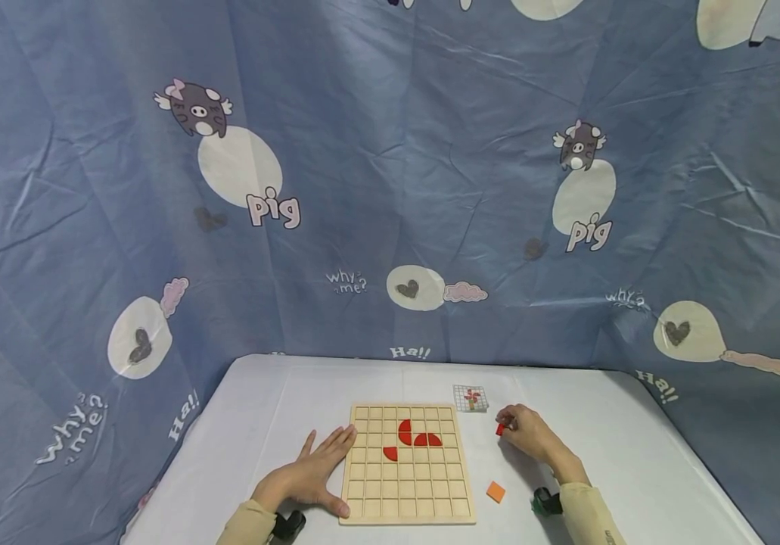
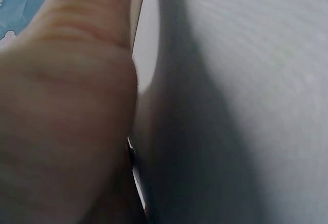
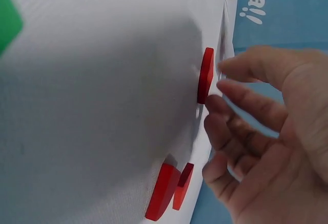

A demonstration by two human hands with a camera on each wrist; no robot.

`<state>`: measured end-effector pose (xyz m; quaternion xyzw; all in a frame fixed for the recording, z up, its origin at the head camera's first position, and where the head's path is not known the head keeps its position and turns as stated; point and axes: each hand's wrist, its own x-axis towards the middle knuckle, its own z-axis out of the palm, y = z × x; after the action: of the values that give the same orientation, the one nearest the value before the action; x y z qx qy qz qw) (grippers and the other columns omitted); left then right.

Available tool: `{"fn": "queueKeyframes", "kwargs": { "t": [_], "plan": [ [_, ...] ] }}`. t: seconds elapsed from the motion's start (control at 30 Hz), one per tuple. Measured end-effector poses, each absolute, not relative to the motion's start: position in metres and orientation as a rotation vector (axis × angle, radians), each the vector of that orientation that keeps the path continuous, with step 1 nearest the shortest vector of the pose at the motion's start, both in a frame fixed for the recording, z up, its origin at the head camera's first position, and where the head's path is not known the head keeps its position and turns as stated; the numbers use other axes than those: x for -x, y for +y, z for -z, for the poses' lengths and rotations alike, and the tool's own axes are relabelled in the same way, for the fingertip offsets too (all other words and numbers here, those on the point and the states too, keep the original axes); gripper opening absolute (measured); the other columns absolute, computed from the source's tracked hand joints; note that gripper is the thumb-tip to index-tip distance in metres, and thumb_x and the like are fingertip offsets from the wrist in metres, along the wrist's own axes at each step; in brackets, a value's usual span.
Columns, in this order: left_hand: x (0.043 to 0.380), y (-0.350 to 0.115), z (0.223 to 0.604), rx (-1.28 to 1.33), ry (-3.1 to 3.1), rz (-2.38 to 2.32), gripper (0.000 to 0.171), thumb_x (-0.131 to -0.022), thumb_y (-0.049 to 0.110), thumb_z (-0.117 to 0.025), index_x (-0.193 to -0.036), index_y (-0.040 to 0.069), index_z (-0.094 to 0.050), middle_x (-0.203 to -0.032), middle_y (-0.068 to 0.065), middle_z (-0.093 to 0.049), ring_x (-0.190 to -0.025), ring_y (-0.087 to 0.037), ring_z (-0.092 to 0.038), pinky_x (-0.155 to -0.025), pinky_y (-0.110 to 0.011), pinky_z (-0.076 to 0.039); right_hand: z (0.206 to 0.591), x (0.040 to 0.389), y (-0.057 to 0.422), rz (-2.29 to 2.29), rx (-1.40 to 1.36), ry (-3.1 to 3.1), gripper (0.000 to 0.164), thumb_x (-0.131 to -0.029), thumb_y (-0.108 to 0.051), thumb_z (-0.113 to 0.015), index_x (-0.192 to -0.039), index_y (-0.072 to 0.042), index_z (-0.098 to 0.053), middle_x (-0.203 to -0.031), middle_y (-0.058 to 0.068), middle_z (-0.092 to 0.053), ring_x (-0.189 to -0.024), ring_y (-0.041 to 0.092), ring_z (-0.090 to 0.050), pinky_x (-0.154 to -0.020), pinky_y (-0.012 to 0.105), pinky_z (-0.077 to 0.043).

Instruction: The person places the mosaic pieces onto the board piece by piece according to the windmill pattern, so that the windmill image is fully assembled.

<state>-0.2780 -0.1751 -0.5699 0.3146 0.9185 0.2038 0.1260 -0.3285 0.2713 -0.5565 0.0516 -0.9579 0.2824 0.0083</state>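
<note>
My left hand [image 1: 315, 473] lies along the left side of the wooden grid board [image 1: 406, 509], fingers straight and spread. Its fingertips touch near the upper left corner and its thumb the lower left corner. Several red quarter-circle pieces [image 1: 390, 453] sit in the board's cells. Right of the board, my right hand [image 1: 532, 437] hovers low over the table with bent fingers. In the right wrist view, its thumb and index tips are just short of a red piece [image 3: 206, 75], with nothing gripped. Two more red pieces [image 3: 163, 192] lie below the fingers there.
A small pattern card [image 1: 470, 398] lies beyond the board's upper right corner. An orange square [image 1: 495, 492] rests right of the board. Something green [image 3: 7, 19] shows at the right wrist view's edge. A blue printed curtain [image 1: 362, 189] stands behind the white table [image 1: 281, 409].
</note>
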Motion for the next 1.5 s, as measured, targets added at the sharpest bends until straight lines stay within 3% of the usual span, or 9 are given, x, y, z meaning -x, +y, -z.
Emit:
{"fn": "queueKeyframes", "kwargs": {
  "t": [0.1, 0.23, 0.53, 0.8, 1.07, 1.33, 1.5],
  "plan": [
    [0.2781, -0.1746, 0.5703, -0.909, 2.676, -0.593, 0.127, -0.066, 0.063, -0.077, -0.155, 0.006, -0.009, -0.163, -0.013, -0.005, -0.150, -0.038, -0.005, -0.113, -0.071, 0.007, 0.5562, 0.3274, 0.2723, -0.828, -0.126, -2.987, 0.020, -0.084, -0.018, -0.073, -0.097, -0.005, -0.066, -0.088, 0.003, -0.059, -0.077, 0.014, -0.052, -0.067, 0.031, -0.047],
    [0.2779, -0.1740, 0.5702, -0.897, 2.677, -0.601, 0.127, -0.065, 0.063, -0.078, -0.155, 0.006, -0.009, -0.163, -0.013, -0.006, -0.150, -0.038, -0.005, -0.113, -0.070, 0.007, 0.5571, 0.3266, 0.2729, -0.814, -0.094, -2.991, 0.027, -0.081, -0.026, -0.078, -0.090, -0.005, -0.063, -0.082, 0.002, -0.058, -0.071, 0.014, -0.050, -0.061, 0.029, -0.044],
    [0.2769, -0.1738, 0.5690, -0.903, 2.672, -0.618, 0.127, -0.065, 0.062, -0.079, -0.155, 0.005, -0.009, -0.163, -0.014, -0.006, -0.149, -0.039, -0.006, -0.113, -0.071, 0.007, 0.5592, 0.3270, 0.2716, -0.834, -0.069, -3.008, 0.019, -0.080, -0.015, -0.077, -0.088, -0.005, -0.063, -0.078, 0.001, -0.060, -0.066, 0.012, -0.052, -0.058, 0.027, -0.044],
    [0.2784, -0.1746, 0.5706, -0.893, 2.682, -0.609, 0.129, -0.064, 0.065, -0.077, -0.155, 0.005, -0.010, -0.163, -0.014, -0.006, -0.149, -0.038, -0.006, -0.113, -0.070, 0.006, 0.5589, 0.3271, 0.2676, -0.794, -0.128, -2.957, 0.021, -0.080, -0.022, -0.079, -0.081, -0.008, -0.062, -0.073, 0.000, -0.053, -0.066, 0.013, -0.046, -0.056, 0.026, -0.038],
    [0.2794, -0.1743, 0.5722, -0.903, 2.685, -0.601, 0.128, -0.064, 0.067, -0.076, -0.155, 0.005, -0.009, -0.163, -0.014, -0.006, -0.150, -0.037, -0.006, -0.113, -0.070, 0.006, 0.5611, 0.3304, 0.2660, -0.736, -0.109, -2.983, 0.017, -0.081, -0.016, -0.078, -0.087, -0.006, -0.065, -0.079, 0.002, -0.056, -0.070, 0.014, -0.049, -0.060, 0.029, -0.042],
    [0.2802, -0.1763, 0.5720, -0.922, 2.678, -0.601, 0.126, -0.067, 0.064, -0.076, -0.155, 0.006, -0.008, -0.163, -0.014, -0.005, -0.149, -0.038, -0.006, -0.113, -0.071, 0.006, 0.5584, 0.3283, 0.2674, -0.763, -0.118, -2.975, 0.018, -0.079, -0.017, -0.079, -0.092, -0.011, -0.070, -0.085, 0.003, -0.058, -0.074, 0.015, -0.051, -0.065, 0.033, -0.046],
    [0.2806, -0.1761, 0.5734, -0.915, 2.679, -0.604, 0.126, -0.066, 0.064, -0.077, -0.155, 0.006, -0.009, -0.163, -0.013, -0.005, -0.150, -0.037, -0.005, -0.113, -0.070, 0.006, 0.5570, 0.3265, 0.2676, -0.792, -0.183, -2.976, 0.017, -0.078, -0.008, -0.078, -0.093, -0.011, -0.073, -0.084, 0.001, -0.060, -0.075, 0.013, -0.052, -0.066, 0.030, -0.045]
  ]
}}
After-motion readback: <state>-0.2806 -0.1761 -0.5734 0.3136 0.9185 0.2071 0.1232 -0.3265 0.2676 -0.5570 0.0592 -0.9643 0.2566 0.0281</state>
